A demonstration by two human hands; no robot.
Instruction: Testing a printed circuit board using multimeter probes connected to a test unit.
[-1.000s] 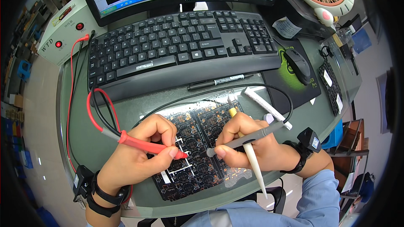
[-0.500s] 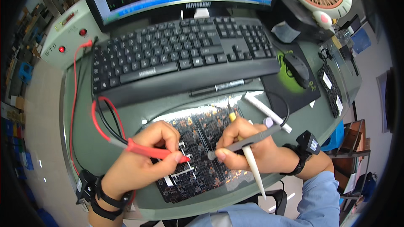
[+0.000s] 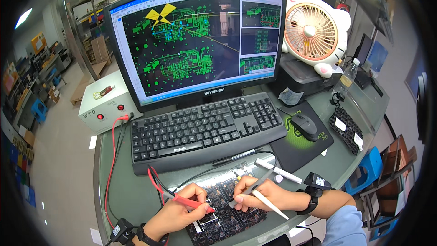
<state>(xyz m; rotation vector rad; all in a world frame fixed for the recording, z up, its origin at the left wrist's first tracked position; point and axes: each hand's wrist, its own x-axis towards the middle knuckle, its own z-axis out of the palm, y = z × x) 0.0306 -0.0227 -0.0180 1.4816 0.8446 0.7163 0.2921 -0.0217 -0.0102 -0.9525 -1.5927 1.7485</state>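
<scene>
Over a dark printed circuit board (image 3: 226, 233) near the table's front edge, my left hand (image 3: 178, 215) is closed on a red test probe (image 3: 189, 202). The red tip points down at the middle of the board. My right hand (image 3: 268, 194) grips a grey test probe (image 3: 260, 181), whose lower end is close to the board, to the right of the red tip. A white tapered stick (image 3: 269, 204) also sticks out of my right hand, its thin end toward the lower right. Contact between the probe tips and the board is too small to tell.
A black keyboard (image 3: 195, 125) and a monitor (image 3: 182, 41) with green circuit layouts stand beyond. A white box (image 3: 107, 102) with red sockets and leads is left. Mouse (image 3: 303, 126), fan (image 3: 314, 32), bottle (image 3: 347, 79) and another board (image 3: 346, 132) stand right. A white stick (image 3: 284, 173) lies behind my right hand.
The view has tilted up, so the whole monitor shows and my hands appear lower. Both hands keep their hold on the probes over the board.
</scene>
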